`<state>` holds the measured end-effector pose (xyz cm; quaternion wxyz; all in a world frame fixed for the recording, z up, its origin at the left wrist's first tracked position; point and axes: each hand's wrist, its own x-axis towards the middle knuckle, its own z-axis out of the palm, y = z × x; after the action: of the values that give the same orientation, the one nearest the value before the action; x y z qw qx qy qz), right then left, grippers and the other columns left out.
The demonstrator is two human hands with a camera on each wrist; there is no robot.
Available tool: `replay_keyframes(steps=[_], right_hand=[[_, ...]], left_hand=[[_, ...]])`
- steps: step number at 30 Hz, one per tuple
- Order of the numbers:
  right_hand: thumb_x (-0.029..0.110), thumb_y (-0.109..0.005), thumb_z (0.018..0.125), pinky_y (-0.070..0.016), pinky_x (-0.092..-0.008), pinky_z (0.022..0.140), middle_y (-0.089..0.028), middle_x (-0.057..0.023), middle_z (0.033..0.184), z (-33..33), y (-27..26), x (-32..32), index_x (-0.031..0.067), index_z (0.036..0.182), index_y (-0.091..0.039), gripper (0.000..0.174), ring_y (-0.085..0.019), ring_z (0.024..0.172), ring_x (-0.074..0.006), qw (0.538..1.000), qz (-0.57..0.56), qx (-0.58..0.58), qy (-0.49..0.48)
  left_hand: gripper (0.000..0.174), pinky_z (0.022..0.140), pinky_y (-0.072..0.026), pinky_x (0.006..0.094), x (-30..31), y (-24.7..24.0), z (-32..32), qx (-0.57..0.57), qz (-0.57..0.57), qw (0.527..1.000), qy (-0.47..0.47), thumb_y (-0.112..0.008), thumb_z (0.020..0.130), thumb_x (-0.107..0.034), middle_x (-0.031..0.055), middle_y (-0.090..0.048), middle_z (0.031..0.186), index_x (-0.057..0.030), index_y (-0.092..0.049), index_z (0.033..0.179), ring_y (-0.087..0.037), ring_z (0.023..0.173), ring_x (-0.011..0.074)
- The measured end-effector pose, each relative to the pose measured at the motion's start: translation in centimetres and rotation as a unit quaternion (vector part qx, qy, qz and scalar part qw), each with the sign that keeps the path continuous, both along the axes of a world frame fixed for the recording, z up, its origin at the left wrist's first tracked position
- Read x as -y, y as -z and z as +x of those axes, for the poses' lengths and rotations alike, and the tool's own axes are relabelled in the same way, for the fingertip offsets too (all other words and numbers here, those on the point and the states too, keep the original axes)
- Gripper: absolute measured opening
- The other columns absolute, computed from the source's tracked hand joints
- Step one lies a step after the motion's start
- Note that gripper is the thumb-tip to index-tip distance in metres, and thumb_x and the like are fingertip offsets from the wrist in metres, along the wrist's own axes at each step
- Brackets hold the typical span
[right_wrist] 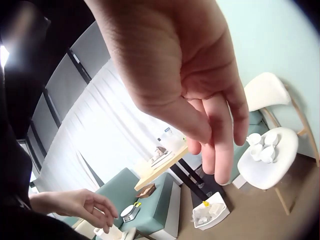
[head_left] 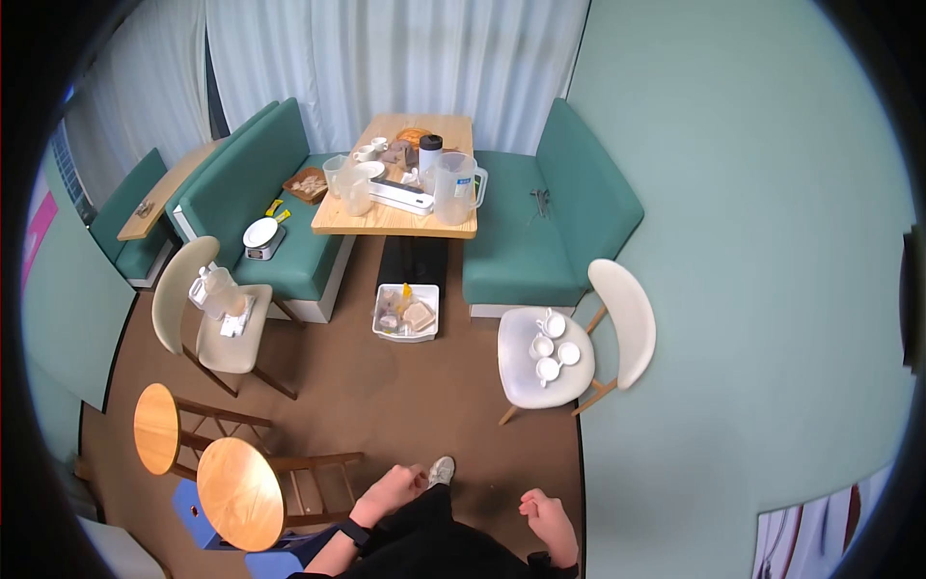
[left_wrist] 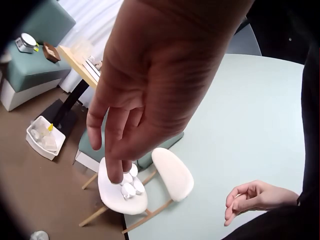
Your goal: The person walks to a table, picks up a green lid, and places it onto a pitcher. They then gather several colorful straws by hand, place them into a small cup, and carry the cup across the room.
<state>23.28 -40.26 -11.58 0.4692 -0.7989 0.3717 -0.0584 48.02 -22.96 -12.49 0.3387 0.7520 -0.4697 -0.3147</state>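
My left hand (head_left: pixel 392 488) hangs in front of my body with loosely bent fingers and holds nothing. To its right, my right hand (head_left: pixel 550 526) is held in the air, also bare, its fingers relaxed. In the left wrist view, the fingers of the left hand (left_wrist: pixel 145 95) overlap the chair with cups, which stands well beyond them. The right wrist view shows the right hand (right_wrist: pixel 200 85) with thumb and fingers close together and nothing between them. Several white cups (head_left: pixel 548 370) sit on the seat of a pale chair (head_left: pixel 519 381) ahead on the right.
A wooden table (head_left: pixel 386 228) holds a large clear pitcher (head_left: pixel 451 193), a tumbler and other items. Below it stands a white bin (head_left: pixel 406 337) with packages. Green benches flank the table; a scale (head_left: pixel 261 237) sits on the left one. Round stools (head_left: pixel 241 492) stand at near left.
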Motion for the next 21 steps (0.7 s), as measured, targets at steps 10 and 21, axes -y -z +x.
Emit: replay_keyframes(steps=[10,21], right_hand=[[0.013,-0.049,0.090,-0.0509,-0.0308,0.066,-0.065,-0.0151,0.074,17.7,-3.0,13.0,-0.0016,0.089,-0.056,0.016,-0.066,0.073,-0.0247,0.994,-0.045,0.082,-0.050],[0.015,-0.055,0.089,-0.0487,-0.0301,0.069,-0.062,-0.0110,0.087,37.6,-0.2,32.0,0.0014,0.103,-0.050,0.020,-0.063,0.081,-0.0214,0.972,-0.084,0.218,0.018]], left_hand=[[0.021,0.067,-0.0516,0.0339,5.6,-0.7,11.7,0.007,-0.001,0.991,-0.132,-0.049,0.069,0.005,0.0166,-0.064,0.074,0.0026,-0.059,0.088,-0.064,0.071,0.0293],[0.021,0.068,-0.0523,0.0315,14.4,-0.4,17.6,-0.012,0.064,0.967,-0.246,-0.047,0.070,0.006,0.0156,-0.065,0.075,0.0030,-0.058,0.088,-0.066,0.072,0.0263]])
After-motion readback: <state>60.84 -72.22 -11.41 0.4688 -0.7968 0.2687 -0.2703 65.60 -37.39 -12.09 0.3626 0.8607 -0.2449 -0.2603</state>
